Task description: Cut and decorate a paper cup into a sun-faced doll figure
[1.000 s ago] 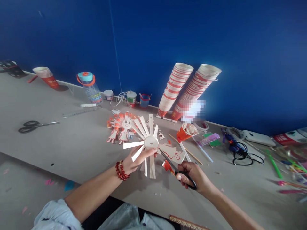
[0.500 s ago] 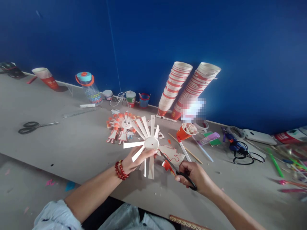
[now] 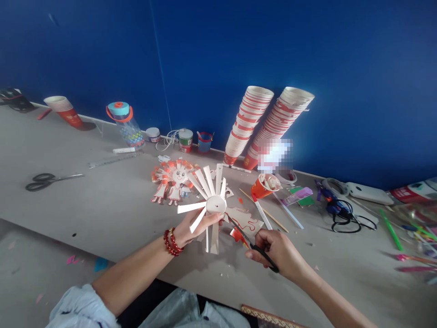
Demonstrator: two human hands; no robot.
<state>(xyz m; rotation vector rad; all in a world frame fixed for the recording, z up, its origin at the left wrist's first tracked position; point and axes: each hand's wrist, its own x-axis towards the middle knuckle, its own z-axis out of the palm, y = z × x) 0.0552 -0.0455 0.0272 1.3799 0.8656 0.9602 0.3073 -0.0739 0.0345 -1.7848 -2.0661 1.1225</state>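
My left hand (image 3: pixel 193 225) pinches a paper cup cut into strips (image 3: pixel 215 204), its white strips fanned out around the round base. In my right hand (image 3: pixel 273 250) are black-handled scissors (image 3: pixel 254 246), fingers wrapped through the handles. Their blades point up and left, with the tips at the right edge of the cup base by my left thumb. Behind the blades lies a paper piece with a red drawn outline (image 3: pixel 244 218). Beyond my left hand, paper figures with orange-and-white strip hair (image 3: pixel 175 177) lie on the table.
Two tall stacks of paper cups (image 3: pixel 251 118) lean near the blue wall. An orange cup of scraps (image 3: pixel 264 186) stands before them. Another pair of scissors (image 3: pixel 44 181) lies left, near a water bottle (image 3: pixel 126 125). A glue gun (image 3: pixel 336 207) with a black cord is at right.
The scissor handles have drawn closer together as my right thumb shifted slightly left. The strip cup has turned only slightly in my left hand.
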